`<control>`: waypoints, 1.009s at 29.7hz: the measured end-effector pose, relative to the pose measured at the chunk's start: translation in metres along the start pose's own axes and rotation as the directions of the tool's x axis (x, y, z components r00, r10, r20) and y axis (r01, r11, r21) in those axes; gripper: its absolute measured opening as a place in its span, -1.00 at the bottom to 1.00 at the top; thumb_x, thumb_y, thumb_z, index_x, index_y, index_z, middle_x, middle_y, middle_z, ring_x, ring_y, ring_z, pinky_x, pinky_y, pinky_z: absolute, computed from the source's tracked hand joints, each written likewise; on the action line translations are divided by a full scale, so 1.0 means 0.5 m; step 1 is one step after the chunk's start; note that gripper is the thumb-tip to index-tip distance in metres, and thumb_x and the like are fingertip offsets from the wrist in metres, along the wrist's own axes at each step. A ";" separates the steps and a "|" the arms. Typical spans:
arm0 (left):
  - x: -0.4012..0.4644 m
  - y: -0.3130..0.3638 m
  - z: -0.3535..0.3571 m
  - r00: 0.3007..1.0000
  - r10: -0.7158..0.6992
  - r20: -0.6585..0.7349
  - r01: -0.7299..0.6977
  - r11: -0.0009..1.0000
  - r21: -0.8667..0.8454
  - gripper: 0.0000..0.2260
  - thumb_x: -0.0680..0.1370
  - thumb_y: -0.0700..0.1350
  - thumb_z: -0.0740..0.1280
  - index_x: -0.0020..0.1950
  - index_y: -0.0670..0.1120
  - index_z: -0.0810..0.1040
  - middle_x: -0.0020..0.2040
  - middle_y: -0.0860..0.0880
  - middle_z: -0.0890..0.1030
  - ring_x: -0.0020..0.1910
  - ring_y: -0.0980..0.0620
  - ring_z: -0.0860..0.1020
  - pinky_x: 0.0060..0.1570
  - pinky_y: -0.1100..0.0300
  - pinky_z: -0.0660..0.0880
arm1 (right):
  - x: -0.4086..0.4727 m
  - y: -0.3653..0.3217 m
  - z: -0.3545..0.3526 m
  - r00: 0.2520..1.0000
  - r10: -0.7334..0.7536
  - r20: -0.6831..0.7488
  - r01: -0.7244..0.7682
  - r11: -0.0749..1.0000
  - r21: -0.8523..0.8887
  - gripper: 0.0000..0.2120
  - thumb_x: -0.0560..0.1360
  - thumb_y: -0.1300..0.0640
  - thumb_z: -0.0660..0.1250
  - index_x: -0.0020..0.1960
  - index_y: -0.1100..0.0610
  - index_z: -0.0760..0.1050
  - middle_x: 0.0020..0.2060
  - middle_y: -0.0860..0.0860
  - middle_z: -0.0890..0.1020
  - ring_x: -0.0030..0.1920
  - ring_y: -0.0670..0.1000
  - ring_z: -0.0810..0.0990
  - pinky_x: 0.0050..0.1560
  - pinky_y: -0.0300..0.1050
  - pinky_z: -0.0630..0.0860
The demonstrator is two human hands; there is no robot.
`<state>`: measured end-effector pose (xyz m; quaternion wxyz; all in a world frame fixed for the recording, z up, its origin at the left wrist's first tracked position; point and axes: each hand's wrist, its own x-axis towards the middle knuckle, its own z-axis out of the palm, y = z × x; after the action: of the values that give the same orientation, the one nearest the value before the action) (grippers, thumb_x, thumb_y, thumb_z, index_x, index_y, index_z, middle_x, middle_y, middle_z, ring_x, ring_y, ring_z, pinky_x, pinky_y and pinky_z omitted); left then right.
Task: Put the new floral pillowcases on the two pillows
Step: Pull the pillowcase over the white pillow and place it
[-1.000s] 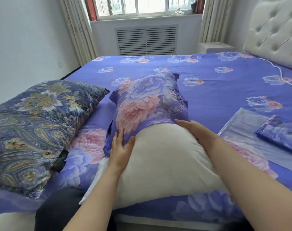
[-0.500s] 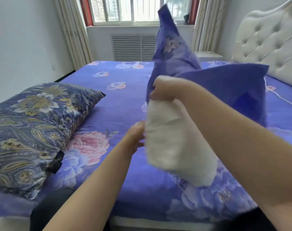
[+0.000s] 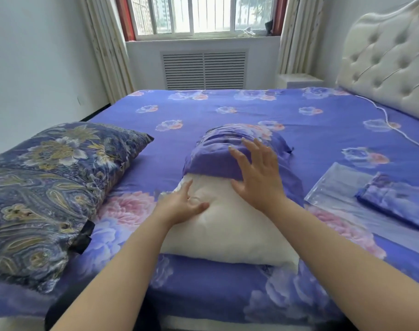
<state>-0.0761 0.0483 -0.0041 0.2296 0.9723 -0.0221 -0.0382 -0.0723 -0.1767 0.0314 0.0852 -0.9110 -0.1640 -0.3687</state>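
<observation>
On the bed [image 3: 299,111], the white pillow [image 3: 227,225] is lying again after my shake; my hands, left [image 3: 179,206] and right [image 3: 256,177], are resting spread; the floral pillowcase [image 3: 227,149] is covering only half.

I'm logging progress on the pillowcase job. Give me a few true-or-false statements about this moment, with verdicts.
1. The white pillow is fully inside the floral pillowcase. False: only its far end is covered.
2. The right hand lies spread across the pillowcase's edge. True.
3. The left hand holds the dark paisley pillow. False: it presses on the white pillow.
4. A folded floral pillowcase lies on clear packaging at the right. True.
5. The paisley pillow already wears a new pillowcase. False: it still has its dark cover.
</observation>
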 end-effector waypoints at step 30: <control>-0.071 0.023 0.121 0.592 0.374 -0.714 -0.505 0.862 0.032 -0.92 0.32 -0.14 0.21 -0.32 -0.10 0.32 -0.40 -0.13 0.41 -0.34 -0.09 0.34 -0.34 0.10 0.26 | -0.126 -0.079 -0.023 0.822 0.372 0.432 -0.541 0.749 0.384 -0.95 0.28 0.08 0.07 -0.31 0.02 0.29 -0.45 -0.04 0.42 -0.29 0.14 0.44 -0.29 -0.04 0.31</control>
<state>-0.1169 0.0132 -0.0507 0.3063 0.8523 -0.1701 0.3883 -0.1364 -0.1582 -0.0029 0.3735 -0.9186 -0.0327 -0.1251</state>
